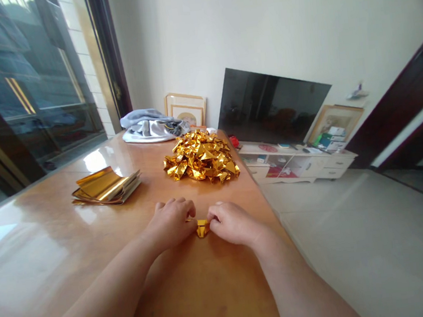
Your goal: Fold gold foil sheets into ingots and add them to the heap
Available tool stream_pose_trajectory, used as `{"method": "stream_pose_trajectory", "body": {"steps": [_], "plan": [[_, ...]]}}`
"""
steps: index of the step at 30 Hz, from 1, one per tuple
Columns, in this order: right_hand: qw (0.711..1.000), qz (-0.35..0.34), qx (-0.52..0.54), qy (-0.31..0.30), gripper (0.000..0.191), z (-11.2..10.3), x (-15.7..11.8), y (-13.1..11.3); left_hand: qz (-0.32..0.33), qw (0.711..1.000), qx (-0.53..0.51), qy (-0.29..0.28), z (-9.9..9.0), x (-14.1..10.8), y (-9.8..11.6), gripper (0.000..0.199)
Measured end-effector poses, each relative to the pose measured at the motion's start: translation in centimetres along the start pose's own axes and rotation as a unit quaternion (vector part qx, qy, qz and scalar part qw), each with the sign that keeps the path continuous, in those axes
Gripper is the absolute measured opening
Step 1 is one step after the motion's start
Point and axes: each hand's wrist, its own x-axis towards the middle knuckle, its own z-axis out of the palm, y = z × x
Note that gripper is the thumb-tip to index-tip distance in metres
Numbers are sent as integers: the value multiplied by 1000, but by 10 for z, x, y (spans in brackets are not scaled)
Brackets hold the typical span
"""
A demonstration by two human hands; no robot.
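A small folded piece of gold foil paper (203, 228) is pinched between my two hands, just above or on the wooden table (210, 289). My left hand (173, 221) is closed on its left end, fingers curled down. From the other side my right hand (234, 221) grips the right end between thumb and fingers. Beyond the hands lies a heap of folded gold paper pieces (203, 159). To the left rests a stack of flat gold foil sheets (104, 187), the top ones curling up.
Folded clothes (151, 125) lie at the table's far end, with picture frames (185, 108) behind. The table's right edge drops to a tiled floor (327, 217). A television (272, 104) stands over a white cabinet (303, 164). Glass doors (30, 87) are at the left.
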Motion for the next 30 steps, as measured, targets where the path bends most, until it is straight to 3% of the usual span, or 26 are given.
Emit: {"method": "stream_pose_trajectory", "body": {"steps": [6,14,20,24,26,30], "plan": [[997,37,65,8,10,4,2,6,-15,998,-18,-51,-1,2,-2,19],[997,36,59,24,10,4,2,9,-16,997,-48,-63,-3,6,-4,19],[995,20,86,50,17,8,3,13,-48,983,-163,-75,0,6,-8,13],[983,28,182,25,11,5,7,12,-60,938,-333,-79,-2,4,-10,16],[968,38,246,18,13,1,9,11,-54,903,-422,-67,-7,4,-10,19],[932,47,354,62,19,-9,9,9,-25,822,-569,-28,-19,5,-7,22]]}}
